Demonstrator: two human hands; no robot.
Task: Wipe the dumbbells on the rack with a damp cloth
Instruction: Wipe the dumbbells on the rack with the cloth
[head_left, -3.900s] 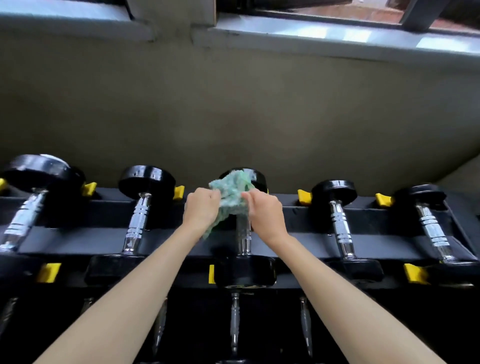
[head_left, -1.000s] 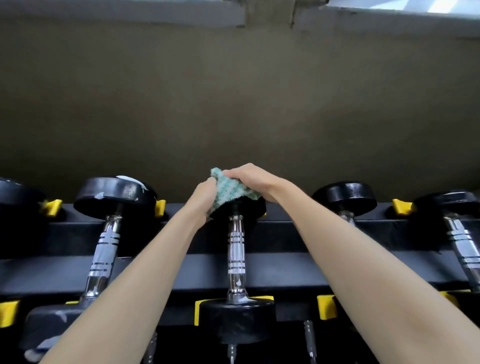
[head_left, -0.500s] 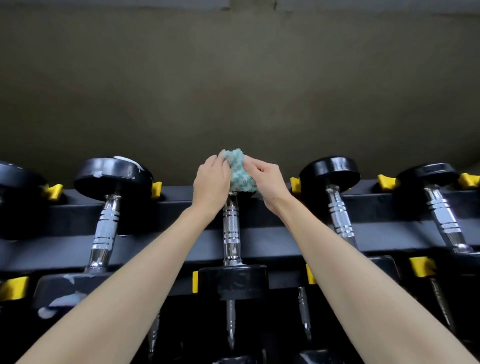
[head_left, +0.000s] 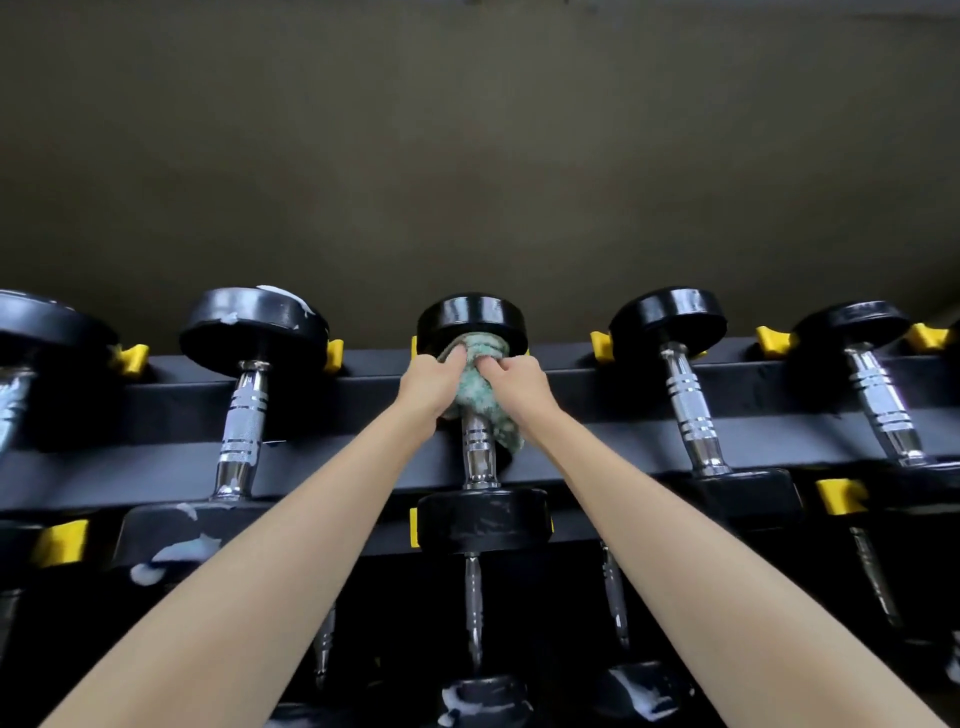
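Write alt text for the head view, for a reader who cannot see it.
A left hand and a right hand grip a green cloth against the middle dumbbell, where its chrome handle meets the far black head. Other dumbbells lie beside it on a black rack with yellow stops; its left neighbour bears white smears.

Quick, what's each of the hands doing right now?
The left hand grips the green cloth, wrapped round the handle of the middle dumbbell.
The right hand grips the same cloth.
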